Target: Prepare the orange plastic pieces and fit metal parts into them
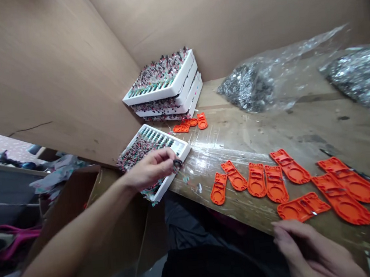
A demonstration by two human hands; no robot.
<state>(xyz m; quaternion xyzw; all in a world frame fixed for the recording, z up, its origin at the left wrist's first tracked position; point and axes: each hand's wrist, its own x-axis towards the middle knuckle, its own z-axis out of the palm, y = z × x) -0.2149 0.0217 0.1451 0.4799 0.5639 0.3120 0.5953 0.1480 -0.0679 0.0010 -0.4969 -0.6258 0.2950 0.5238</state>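
- Head view, looking down at a long wooden table (305,121) covered in clear film, with cardboard walls (45,69) rising behind it.
- The left hand (150,170) reaches out over the near corner of a white tray (182,149), which is packed with rows of small green, pink and dark parts. Its thumb and fingertips (169,158) are pinched narrowly on a small dark part (177,163), held just above the tray's edge, where a pinch can pick out one small piece.
- The right hand (302,249) is at the table's front edge, near the orange plastic plates (295,184). Its fingers (284,238) are loosely curled and slightly apart, with nothing visible in them.
- The orange plastic plates lie flat and separate, most side by side in a loose row, which leaves each one easy to reach. Three more (190,123) lie beside the tray.
- A stack of three white trays (166,87) sits against the cardboard corner, out of the way of the hands, and holds similar parts.
- Two clear plastic bags (246,88) of small grey metal pieces lie at the far end of the table.
- A cardboard box (76,203) stands below the left arm (76,233), beside the table.
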